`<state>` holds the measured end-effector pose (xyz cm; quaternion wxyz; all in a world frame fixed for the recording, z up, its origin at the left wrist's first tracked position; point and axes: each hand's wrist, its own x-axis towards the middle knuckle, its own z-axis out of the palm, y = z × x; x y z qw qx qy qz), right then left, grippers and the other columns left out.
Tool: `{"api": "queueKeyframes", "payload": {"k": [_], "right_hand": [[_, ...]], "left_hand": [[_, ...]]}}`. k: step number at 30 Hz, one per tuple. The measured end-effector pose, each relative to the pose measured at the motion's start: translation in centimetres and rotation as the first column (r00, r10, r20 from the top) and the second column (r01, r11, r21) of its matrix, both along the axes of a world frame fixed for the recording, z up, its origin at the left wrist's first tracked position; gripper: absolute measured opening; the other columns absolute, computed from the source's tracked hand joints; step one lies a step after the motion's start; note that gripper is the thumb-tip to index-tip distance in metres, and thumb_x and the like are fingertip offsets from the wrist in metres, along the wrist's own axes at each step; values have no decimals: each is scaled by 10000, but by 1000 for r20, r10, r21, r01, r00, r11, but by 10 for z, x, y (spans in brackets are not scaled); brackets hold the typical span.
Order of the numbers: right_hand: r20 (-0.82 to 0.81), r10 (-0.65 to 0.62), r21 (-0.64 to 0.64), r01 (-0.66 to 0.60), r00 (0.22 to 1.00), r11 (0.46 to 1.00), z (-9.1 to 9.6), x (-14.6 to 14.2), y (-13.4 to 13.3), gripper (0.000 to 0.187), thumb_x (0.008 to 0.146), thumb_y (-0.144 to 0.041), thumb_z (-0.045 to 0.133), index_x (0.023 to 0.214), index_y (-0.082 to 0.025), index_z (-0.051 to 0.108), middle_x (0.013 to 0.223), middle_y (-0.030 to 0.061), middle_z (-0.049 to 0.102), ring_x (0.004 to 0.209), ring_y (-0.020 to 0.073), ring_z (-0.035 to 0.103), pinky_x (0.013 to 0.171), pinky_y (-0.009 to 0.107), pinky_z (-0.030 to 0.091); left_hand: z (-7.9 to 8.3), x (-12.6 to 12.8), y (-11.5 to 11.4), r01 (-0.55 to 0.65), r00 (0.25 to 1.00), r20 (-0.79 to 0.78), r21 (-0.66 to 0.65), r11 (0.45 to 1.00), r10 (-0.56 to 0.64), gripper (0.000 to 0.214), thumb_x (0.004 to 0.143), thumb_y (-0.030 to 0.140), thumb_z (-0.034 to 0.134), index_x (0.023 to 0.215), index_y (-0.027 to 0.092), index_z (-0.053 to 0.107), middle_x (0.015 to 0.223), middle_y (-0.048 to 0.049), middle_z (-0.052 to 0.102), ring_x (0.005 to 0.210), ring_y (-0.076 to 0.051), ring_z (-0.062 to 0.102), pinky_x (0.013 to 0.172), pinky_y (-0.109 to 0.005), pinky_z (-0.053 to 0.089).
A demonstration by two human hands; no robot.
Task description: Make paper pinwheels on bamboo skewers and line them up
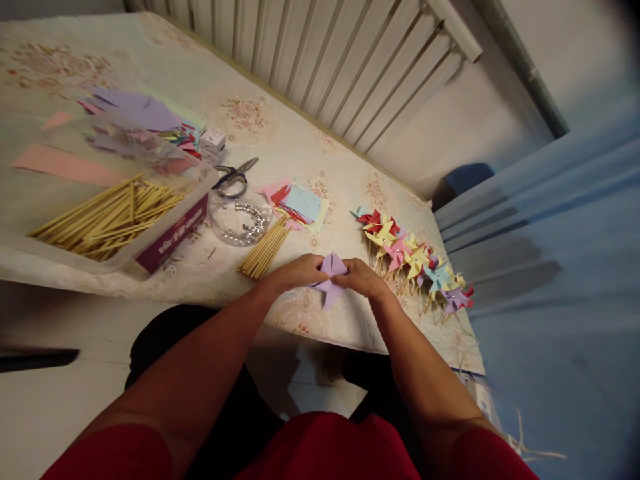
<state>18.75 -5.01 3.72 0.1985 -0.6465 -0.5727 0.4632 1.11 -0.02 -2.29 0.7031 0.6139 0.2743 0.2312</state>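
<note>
Both hands meet at the near edge of the bench (pixel 150 60), the left hand (pixel 299 272) and right hand (pixel 361 277) each closing a finger grip on a purple paper pinwheel (pixel 331 275) held between them. Finished pinwheels (pixel 415 257) lie just right; a bundle of wooden sticks (pixel 264 248) lies just left.

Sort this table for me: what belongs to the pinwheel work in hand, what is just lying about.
In hand, or likely feeding it: purple paper, pinched by left hand and right hand; loose sticks; clear dish; cut coloured squares; finished pinwheels.
Lying about, untouched: scissors; small white box; tray of sticks; far paper pile; pink sheet.
</note>
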Motion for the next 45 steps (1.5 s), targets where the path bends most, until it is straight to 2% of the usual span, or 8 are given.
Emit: {"api": "queueKeyframes", "payload": {"k": [4,8,14,20,25,33,40,45], "right_hand": [[-71,-133,43,136,989,990,-5,2,1,169,615,-290,696,696,-142,709,557,-33,607,489,97,471,503,219,364],[-148,-335,87,349,931,933,-12,0,5,267,569,-326,724,766,-146,715,623,-9,659,521,127,533,535,249,422],[-279,-504,103,547,817,831,-22,-17,11,276,543,-343,732,753,-171,684,663,3,685,564,151,577,571,270,460],[-337,-540,125,605,772,787,-29,-34,14,251,554,-316,717,746,-156,688,618,-18,667,549,136,556,567,255,439],[-355,-545,140,620,759,772,-41,-35,16,264,566,-320,730,768,-152,702,640,-11,688,563,146,579,586,262,453],[-380,-531,100,604,758,791,-47,-32,14,289,569,-310,740,808,-148,720,682,2,717,595,162,616,621,274,477],[-432,-550,46,626,715,778,-41,-37,12,275,545,-288,756,783,-159,709,641,-8,707,585,163,620,613,277,479],[-504,-520,1,602,690,798,-33,-33,5,281,527,-302,785,756,-160,705,626,-11,695,545,135,583,589,264,463]], "left_hand": [[1,-5,3,-32,977,198,-231,973,79,308,701,409,727,830,133,681,773,-37,656,692,-148,585,634,-248,451],[2,-8,4,-32,916,355,-397,917,186,495,755,593,687,949,138,658,944,-86,673,849,-179,633,774,-308,512],[-7,5,1,-41,912,363,-382,923,190,448,690,400,795,1018,119,677,886,-65,705,755,-152,626,771,-295,480],[-11,11,-1,-227,883,307,-383,895,355,414,676,322,780,1018,103,700,848,-49,725,755,-172,641,756,-291,471],[-14,14,1,-313,859,263,-409,857,439,367,657,297,768,961,102,703,780,-35,719,710,-168,637,703,-277,473],[-25,18,6,-321,869,212,-448,835,447,316,644,237,763,925,104,710,717,-33,707,688,-180,650,685,-283,485],[-21,16,6,-317,870,210,-456,832,447,284,641,228,762,895,114,708,700,-32,695,700,-191,644,708,-299,477],[-20,15,7,-313,860,245,-437,843,447,295,639,233,760,904,116,710,751,-42,712,712,-186,647,723,-297,472]]}}
